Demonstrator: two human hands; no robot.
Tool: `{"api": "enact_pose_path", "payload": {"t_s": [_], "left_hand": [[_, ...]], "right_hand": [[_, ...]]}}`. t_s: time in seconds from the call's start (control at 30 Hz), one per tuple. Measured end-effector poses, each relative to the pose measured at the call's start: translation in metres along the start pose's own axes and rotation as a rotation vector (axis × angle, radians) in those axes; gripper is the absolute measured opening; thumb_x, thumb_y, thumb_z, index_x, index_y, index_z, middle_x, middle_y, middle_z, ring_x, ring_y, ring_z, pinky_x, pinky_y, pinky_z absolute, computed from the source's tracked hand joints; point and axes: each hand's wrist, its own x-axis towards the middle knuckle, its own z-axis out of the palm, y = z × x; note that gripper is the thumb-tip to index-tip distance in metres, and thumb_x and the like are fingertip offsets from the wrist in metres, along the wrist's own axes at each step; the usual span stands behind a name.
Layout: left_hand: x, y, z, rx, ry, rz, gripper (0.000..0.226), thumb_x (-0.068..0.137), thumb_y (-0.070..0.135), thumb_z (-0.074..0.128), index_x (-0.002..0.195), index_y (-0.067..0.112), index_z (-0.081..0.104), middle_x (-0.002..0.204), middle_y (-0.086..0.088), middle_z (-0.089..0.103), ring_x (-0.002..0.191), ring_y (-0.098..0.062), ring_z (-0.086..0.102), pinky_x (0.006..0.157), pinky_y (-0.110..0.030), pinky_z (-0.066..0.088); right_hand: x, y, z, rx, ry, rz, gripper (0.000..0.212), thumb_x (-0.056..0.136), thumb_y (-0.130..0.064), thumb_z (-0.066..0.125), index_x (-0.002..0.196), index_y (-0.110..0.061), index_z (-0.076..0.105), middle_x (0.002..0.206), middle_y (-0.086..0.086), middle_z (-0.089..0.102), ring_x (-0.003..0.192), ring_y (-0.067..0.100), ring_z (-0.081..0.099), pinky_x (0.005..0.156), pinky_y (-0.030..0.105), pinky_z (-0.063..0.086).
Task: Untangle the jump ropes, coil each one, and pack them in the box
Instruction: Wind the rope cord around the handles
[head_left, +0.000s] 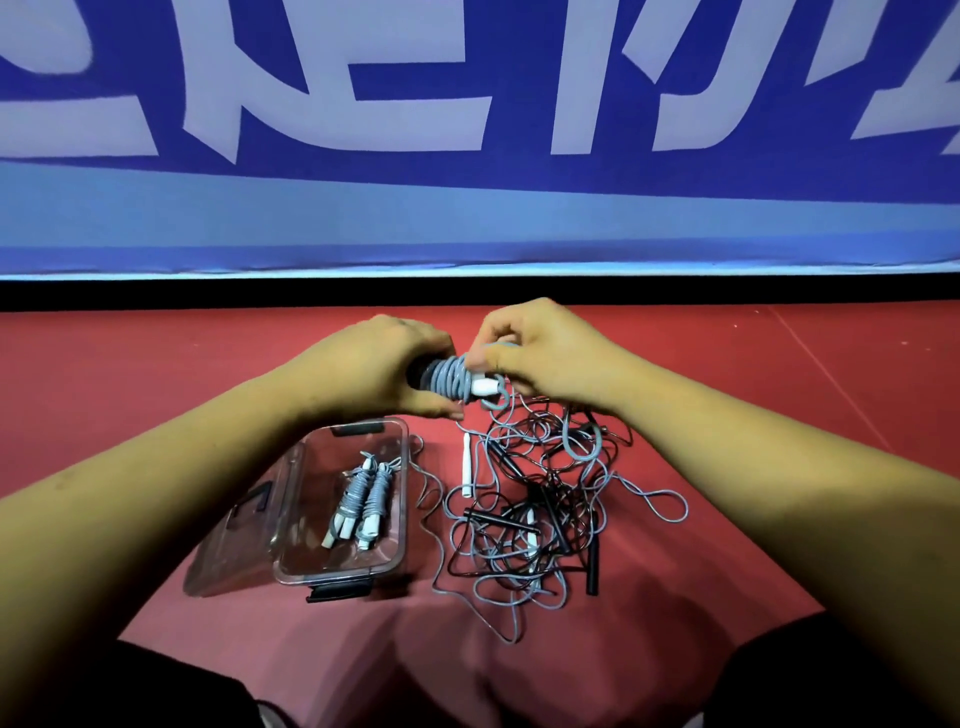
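Nearer than the grip and to its left, the clear box (343, 579) holds two coiled grey ropes (358, 499). Directly below the grip lies the tangle (530, 519) of grey and black ropes. At the grip, the left hand (374, 364) is closed around a partly wound grey coil (449, 376). The right hand (545, 348) pinches a loose turn just beside the white handle (483, 385). The free length drops into the tangle. Risk: hard winding may cinch a knot or drag black ropes up, and a slackened pinch may let the wraps spring off. Beyond the grip hangs a blue banner (467, 208).
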Motion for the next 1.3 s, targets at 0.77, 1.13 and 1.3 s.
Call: {"api": "enact_pose_path", "payload": {"t_s": [0.77,1.13,1.3], "left_hand": [[0.012,0.018,-0.004,-0.878,0.379,-0.542,0.042,0.081,-0.001,0.072,0.115,0.021,0.060,0.062,0.005,0.057,0.040,-0.019,0.049,0.043,-0.024,0.038],[0.009,-0.014,0.018,-0.240,0.082,-0.657,0.037,0.077,0.021,0.071,0.107,0.041,0.062,0.081,-0.003,0.070,0.052,-0.022,0.059,0.059,-0.031,0.054],[0.002,-0.010,0.007,0.036,-0.253,-0.387,0.038,0.075,0.028,0.075,0.103,0.050,0.063,0.067,0.022,0.059,0.068,-0.005,0.055,0.063,-0.024,0.040]], "right_hand": [[0.006,0.019,-0.001,-0.017,0.003,0.194,0.028,0.102,-0.020,0.045,0.087,-0.010,0.067,0.059,0.000,0.042,0.047,0.013,0.033,0.042,0.021,0.033],[-0.007,-0.032,0.022,-0.791,-0.165,-0.021,0.043,0.099,-0.035,0.048,0.063,-0.015,0.038,0.060,0.002,0.041,0.053,0.016,0.038,0.047,0.031,0.021],[-0.004,-0.028,0.002,-0.816,-0.029,-0.144,0.023,0.096,-0.040,0.052,0.081,-0.024,0.060,0.067,-0.007,0.051,0.068,0.022,0.052,0.059,0.031,0.037]]}}
